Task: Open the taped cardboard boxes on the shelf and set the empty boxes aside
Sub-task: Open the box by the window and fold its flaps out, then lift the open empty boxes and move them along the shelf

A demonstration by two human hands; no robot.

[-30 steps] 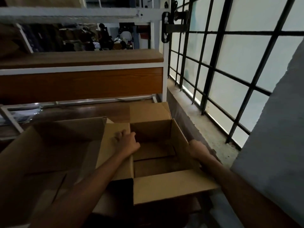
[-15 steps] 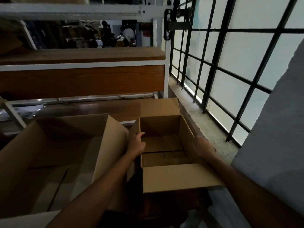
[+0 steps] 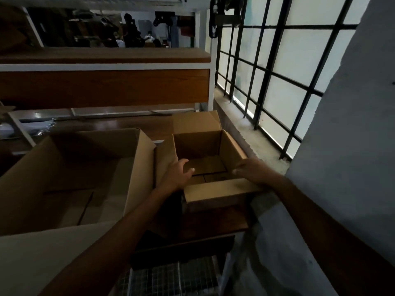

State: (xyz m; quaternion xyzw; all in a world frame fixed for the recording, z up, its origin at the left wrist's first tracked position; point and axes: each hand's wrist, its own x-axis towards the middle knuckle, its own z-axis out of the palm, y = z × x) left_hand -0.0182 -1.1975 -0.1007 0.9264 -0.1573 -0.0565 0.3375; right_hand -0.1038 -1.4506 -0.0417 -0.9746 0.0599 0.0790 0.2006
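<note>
My left hand (image 3: 178, 175) curls over the left wall of the small open box (image 3: 210, 161), thumb inside; my right hand (image 3: 254, 170) grips its near right corner by the front flap. The box sits empty on the shelf (image 3: 102, 127), close against the bigger open box (image 3: 70, 178). I'd lift it level with both hands, keeping the flaps clear of that neighbour.

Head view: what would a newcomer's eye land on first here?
The small open cardboard box at centre, empty, with the left hand and right hand on its sides. Left of it sits a larger open box; on the right, a bright barred window.
</note>
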